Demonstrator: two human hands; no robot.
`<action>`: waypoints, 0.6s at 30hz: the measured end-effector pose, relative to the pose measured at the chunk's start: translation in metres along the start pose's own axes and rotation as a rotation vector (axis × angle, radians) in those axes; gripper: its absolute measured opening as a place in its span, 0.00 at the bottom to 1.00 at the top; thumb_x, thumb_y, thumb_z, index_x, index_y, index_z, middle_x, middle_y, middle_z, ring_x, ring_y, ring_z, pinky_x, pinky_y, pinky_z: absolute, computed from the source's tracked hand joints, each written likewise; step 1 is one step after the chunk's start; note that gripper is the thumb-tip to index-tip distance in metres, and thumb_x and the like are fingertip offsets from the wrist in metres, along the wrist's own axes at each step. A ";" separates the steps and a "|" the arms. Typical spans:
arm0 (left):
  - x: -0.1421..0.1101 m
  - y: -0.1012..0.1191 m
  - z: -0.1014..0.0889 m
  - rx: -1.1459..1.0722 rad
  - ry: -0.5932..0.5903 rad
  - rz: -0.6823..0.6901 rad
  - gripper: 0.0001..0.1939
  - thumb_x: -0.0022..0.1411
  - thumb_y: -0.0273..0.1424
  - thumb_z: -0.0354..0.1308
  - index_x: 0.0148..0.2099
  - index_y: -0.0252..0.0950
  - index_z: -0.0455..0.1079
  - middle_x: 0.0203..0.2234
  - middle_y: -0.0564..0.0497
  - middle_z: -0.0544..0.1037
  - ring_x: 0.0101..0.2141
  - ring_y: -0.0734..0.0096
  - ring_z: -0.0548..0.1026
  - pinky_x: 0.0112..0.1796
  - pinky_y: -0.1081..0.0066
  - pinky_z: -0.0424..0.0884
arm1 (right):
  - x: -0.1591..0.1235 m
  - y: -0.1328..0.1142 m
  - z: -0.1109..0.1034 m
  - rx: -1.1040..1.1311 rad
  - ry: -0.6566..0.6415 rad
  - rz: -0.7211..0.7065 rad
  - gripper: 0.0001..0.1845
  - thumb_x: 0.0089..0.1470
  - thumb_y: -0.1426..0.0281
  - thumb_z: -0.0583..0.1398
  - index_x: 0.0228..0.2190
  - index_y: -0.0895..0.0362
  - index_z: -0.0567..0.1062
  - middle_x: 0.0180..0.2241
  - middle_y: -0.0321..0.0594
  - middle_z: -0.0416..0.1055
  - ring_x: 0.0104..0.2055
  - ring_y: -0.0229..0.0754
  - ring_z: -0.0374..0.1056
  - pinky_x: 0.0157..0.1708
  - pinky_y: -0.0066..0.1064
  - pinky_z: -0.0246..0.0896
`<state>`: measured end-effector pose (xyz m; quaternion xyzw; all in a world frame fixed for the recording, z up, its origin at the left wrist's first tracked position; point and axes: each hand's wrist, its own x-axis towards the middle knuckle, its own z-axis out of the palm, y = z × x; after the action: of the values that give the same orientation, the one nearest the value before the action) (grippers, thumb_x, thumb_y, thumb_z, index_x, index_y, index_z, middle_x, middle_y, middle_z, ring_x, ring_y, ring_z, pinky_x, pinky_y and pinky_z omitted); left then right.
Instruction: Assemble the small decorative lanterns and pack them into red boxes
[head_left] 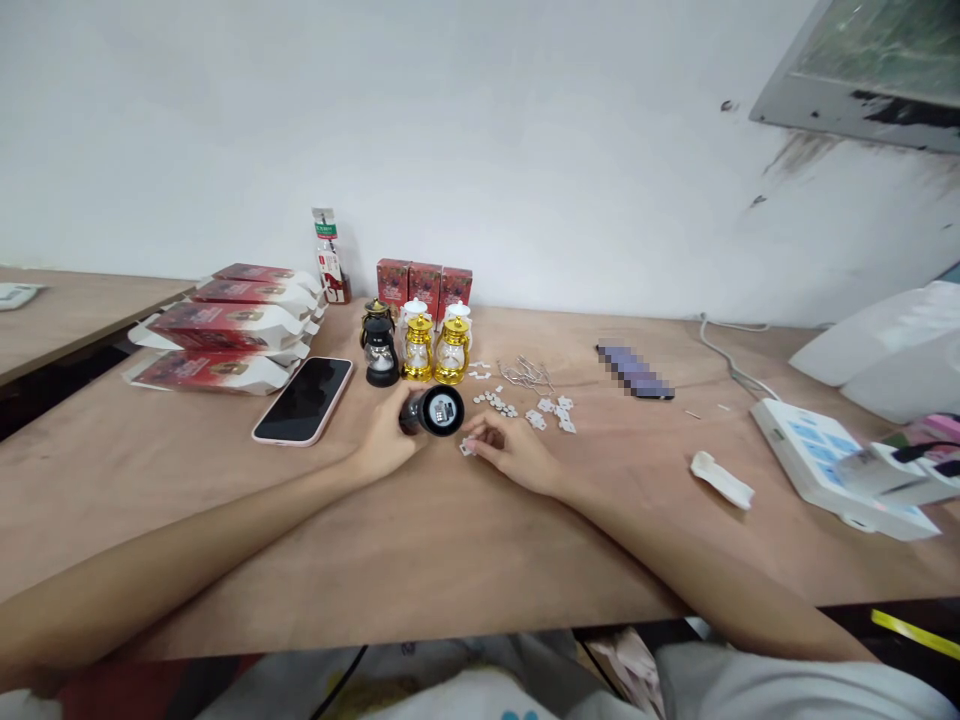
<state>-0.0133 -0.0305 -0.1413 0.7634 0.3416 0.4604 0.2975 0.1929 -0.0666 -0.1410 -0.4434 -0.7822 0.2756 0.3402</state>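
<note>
My left hand (388,432) is wrapped round a small black lantern (442,410), tipped on its side so its round base faces me. Inside the base's black rim a pale disc with dark marks shows. Just right of it, my right hand (517,450) pinches a small white plastic piece (467,446) between thumb and fingertips, low over the table. Close beyond that hand lie several round button-like discs (496,403) and several flat white pieces (553,412). Behind the held lantern stand a black lantern (380,355), gold lanterns (451,352) and white ones (415,312).
Red-and-white cartons (225,325) are stacked at left, near a pink-edged phone (306,400). Small red boxes (424,284) and a bottle (331,262) stand by the wall. Thin metal wires (526,374), a second phone (636,372), a white strip (721,480) and a power strip (832,470) lie rightward.
</note>
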 end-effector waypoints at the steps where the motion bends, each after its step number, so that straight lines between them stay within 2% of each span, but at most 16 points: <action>1: 0.000 0.000 0.000 0.001 0.003 -0.003 0.20 0.45 0.23 0.59 0.43 0.35 0.63 0.41 0.47 0.76 0.44 0.61 0.74 0.46 0.63 0.70 | 0.000 0.001 0.000 -0.009 -0.005 0.004 0.05 0.53 0.73 0.59 0.35 0.58 0.72 0.27 0.36 0.74 0.28 0.35 0.67 0.31 0.28 0.63; 5: 0.000 0.001 0.000 -0.009 -0.003 0.001 0.20 0.45 0.22 0.59 0.43 0.35 0.63 0.43 0.47 0.75 0.45 0.61 0.74 0.45 0.64 0.71 | -0.001 0.002 0.000 -0.160 -0.026 -0.072 0.02 0.53 0.73 0.60 0.31 0.58 0.74 0.32 0.39 0.71 0.34 0.37 0.67 0.36 0.30 0.64; 8: 0.000 0.001 0.000 -0.022 -0.004 0.004 0.20 0.45 0.22 0.59 0.43 0.35 0.63 0.43 0.46 0.75 0.45 0.61 0.74 0.46 0.63 0.71 | -0.002 0.001 -0.002 -0.244 -0.053 -0.157 0.07 0.54 0.69 0.61 0.36 0.59 0.74 0.41 0.45 0.68 0.42 0.40 0.67 0.43 0.35 0.64; 11: 0.000 0.000 0.000 -0.014 0.001 0.007 0.20 0.45 0.22 0.58 0.43 0.35 0.63 0.43 0.46 0.75 0.46 0.60 0.74 0.47 0.62 0.70 | -0.002 0.000 -0.006 -0.270 -0.125 -0.205 0.13 0.53 0.67 0.62 0.40 0.60 0.73 0.44 0.47 0.66 0.46 0.43 0.65 0.48 0.38 0.62; 14: 0.000 -0.001 0.001 -0.006 0.005 0.005 0.20 0.44 0.22 0.58 0.43 0.35 0.63 0.43 0.46 0.75 0.46 0.60 0.73 0.47 0.62 0.70 | -0.001 0.001 -0.014 -0.277 -0.206 -0.201 0.16 0.52 0.66 0.63 0.43 0.59 0.72 0.44 0.47 0.66 0.47 0.44 0.65 0.49 0.39 0.62; 18: 0.000 -0.001 0.001 -0.001 0.004 0.009 0.20 0.44 0.21 0.59 0.43 0.35 0.63 0.43 0.47 0.76 0.46 0.61 0.74 0.48 0.62 0.69 | 0.000 0.003 -0.026 -0.217 -0.349 -0.222 0.17 0.51 0.72 0.63 0.45 0.56 0.72 0.48 0.45 0.67 0.51 0.44 0.64 0.52 0.40 0.60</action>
<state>-0.0126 -0.0302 -0.1425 0.7640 0.3387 0.4632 0.2951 0.2150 -0.0613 -0.1270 -0.3342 -0.8981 0.2234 0.1783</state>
